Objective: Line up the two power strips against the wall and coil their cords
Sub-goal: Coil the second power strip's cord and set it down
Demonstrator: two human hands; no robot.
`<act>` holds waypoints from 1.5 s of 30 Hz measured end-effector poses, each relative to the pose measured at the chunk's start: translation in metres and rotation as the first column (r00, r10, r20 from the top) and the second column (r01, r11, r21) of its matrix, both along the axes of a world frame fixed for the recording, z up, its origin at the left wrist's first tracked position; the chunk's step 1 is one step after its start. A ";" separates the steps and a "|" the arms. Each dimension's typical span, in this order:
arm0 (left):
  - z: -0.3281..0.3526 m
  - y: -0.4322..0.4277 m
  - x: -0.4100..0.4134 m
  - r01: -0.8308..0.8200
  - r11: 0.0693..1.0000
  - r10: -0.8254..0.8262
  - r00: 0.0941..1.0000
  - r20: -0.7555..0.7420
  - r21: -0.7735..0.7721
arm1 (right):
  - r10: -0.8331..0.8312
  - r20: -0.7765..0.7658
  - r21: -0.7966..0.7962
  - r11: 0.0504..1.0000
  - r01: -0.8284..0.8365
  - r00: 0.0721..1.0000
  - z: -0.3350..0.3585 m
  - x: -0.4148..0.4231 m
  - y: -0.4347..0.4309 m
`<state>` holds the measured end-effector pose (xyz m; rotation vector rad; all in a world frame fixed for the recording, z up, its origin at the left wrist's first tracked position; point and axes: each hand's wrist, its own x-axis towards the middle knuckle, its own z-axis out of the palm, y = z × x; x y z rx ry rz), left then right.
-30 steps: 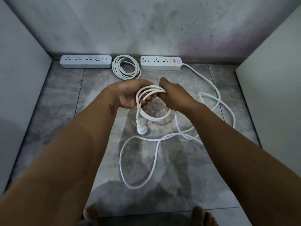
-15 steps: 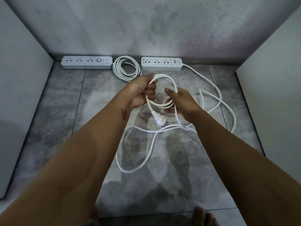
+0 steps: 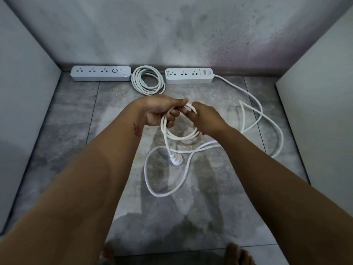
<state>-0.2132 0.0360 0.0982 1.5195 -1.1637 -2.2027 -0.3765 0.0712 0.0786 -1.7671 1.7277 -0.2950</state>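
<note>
Two white power strips lie along the base of the back wall: the left strip [image 3: 100, 73] and the right strip [image 3: 189, 76]. Between them the left strip's cord [image 3: 148, 83] lies coiled on the floor. The right strip's cord [image 3: 256, 119] runs loose over the tiles in wide loops. My left hand [image 3: 160, 112] grips a few small loops of this cord, and the plug [image 3: 176, 160] hangs below them. My right hand [image 3: 206, 119] pinches the cord at the top of the loops, close against my left hand.
Pale panels stand at the left [image 3: 24, 88] and right [image 3: 321, 104], closing in the grey tiled floor [image 3: 72, 131]. My bare feet [image 3: 238, 254] show at the bottom edge. A slack cord loop [image 3: 162, 195] lies on the floor in front of me.
My hands have come together again over the loops, with the right hand bringing cord up to the left. The held coil and plug have dropped lower, and the floor loop has shifted.
</note>
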 end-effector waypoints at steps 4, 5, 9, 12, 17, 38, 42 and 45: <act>-0.005 -0.006 0.003 -0.175 0.978 0.195 0.959 -0.208 0.112 | -0.190 0.378 0.180 0.975 0.129 0.906 0.001 -0.009 0.003; -0.006 -0.007 0.004 -0.236 0.961 0.266 0.929 -0.258 0.141 | -0.228 0.415 0.219 0.965 0.146 0.881 0.002 -0.012 0.004; -0.005 -0.010 0.004 -0.415 0.892 0.452 0.818 -0.357 0.178 | -0.297 0.411 0.190 0.953 0.237 0.862 -0.004 -0.018 0.003; -0.005 -0.009 0.001 -0.468 0.863 0.505 0.773 -0.385 0.191 | -0.301 0.218 -0.278 0.893 0.355 0.928 -0.011 -0.011 0.007; -0.006 -0.011 -0.005 -0.501 0.852 0.517 0.766 -0.381 0.149 | -0.260 0.187 -0.356 0.881 0.312 0.947 -0.009 0.003 0.026; -0.004 -0.006 -0.018 -0.501 0.840 0.535 0.707 -0.462 0.207 | -0.587 0.641 0.400 0.805 0.438 0.494 0.000 0.000 0.043; -0.014 0.003 -0.026 -0.547 0.768 0.630 0.552 -0.547 0.332 | -0.664 0.741 0.617 0.733 0.286 0.102 0.012 0.008 0.037; -0.016 0.015 -0.036 -0.569 0.737 0.659 0.486 -0.574 0.365 | -0.626 0.771 0.558 0.752 0.352 0.115 0.014 0.021 0.029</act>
